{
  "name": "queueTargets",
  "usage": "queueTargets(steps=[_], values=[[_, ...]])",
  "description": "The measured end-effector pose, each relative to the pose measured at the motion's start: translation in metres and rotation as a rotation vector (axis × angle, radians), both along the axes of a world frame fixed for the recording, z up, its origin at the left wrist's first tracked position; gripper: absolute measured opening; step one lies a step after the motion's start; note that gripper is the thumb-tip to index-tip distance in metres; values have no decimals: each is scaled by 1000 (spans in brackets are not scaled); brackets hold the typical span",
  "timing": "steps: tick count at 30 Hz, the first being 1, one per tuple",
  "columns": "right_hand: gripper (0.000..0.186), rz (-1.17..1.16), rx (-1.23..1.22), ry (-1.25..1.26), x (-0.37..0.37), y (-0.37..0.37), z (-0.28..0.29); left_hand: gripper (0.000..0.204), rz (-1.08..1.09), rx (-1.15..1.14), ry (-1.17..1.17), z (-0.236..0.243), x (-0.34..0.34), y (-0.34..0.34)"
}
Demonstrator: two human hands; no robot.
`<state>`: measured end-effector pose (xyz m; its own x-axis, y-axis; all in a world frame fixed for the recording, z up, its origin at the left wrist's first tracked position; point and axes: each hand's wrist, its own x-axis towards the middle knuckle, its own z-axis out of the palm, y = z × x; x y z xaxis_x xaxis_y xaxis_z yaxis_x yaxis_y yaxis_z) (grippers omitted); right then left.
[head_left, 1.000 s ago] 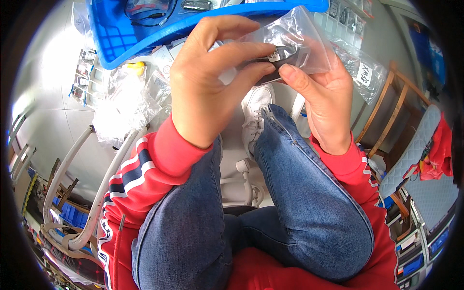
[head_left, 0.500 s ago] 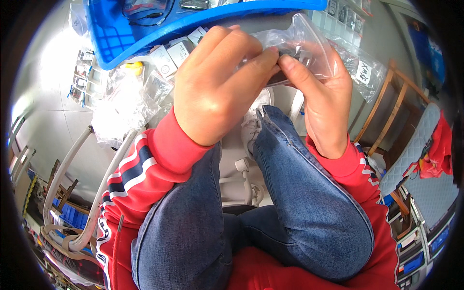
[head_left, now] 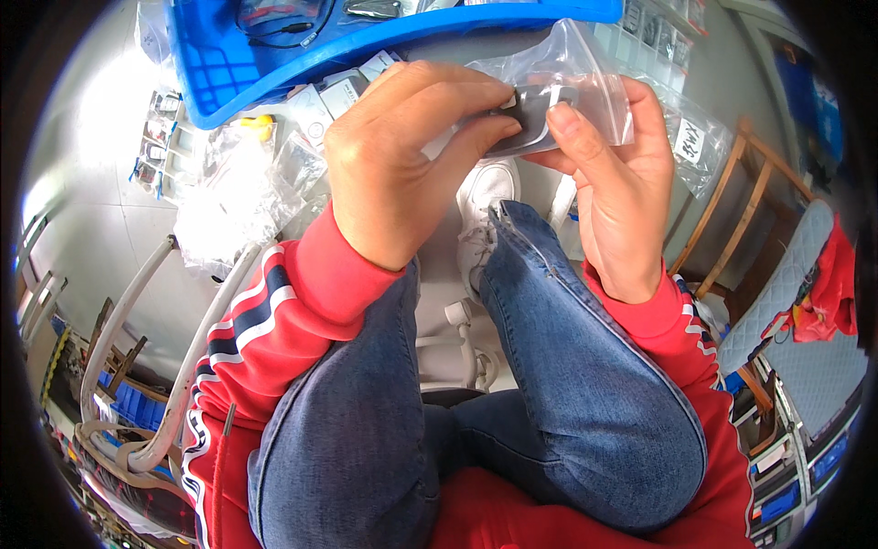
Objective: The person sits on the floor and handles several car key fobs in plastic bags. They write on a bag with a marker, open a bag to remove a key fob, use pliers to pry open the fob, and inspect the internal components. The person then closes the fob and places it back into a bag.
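Observation:
My left hand [head_left: 393, 169] is closed on a flat black object [head_left: 529, 117] with a pale edge, which sits at least partly inside a clear zip bag [head_left: 574, 57]. Its fingertips lie at the object's left side, near the bag. My right hand [head_left: 617, 183] grips the bag and the object from the right, thumb on the near face and fingers behind the plastic. Whether the object is fully inside the bag I cannot tell.
Beyond my hands are a blue crate [head_left: 215, 101] holding cables, small white boxes [head_left: 334, 96], loose plastic bags [head_left: 219, 192], a yellow item [head_left: 261, 125], a labelled bag [head_left: 690, 146] and compartment organisers [head_left: 155, 137]. A wooden chair [head_left: 732, 201] stands right, a metal frame [head_left: 119, 357] left.
My left fingers slid over the black object and drew back left, exposing more of it. My right thumb shifted slightly right and up. The bag dipped and straightened.

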<state>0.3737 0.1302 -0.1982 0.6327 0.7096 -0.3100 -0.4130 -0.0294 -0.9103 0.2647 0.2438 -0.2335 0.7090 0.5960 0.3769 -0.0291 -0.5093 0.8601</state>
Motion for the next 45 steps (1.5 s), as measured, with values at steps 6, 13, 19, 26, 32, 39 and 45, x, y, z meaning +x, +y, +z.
queueTargets(steps=[6,13,19,26,32,39,45], values=[[27,-22,-35,19,-2,1,-1,23,-19,63,-44,-4,0,-1],[32,0,-61,36,-3,1,3,24,-6,144,-71,-5,1,0],[30,8,-55,30,-5,1,0,25,-15,202,-80,-4,2,0],[26,2,-134,-5,-5,-2,-1,25,-63,225,-71,0,1,-2],[27,22,-84,121,-3,-1,2,24,-20,194,-76,-3,0,0],[29,54,-112,93,-2,-1,3,27,-11,163,-15,-3,2,-3],[27,11,-70,160,1,1,1,30,-56,9,182,4,-4,-3]])
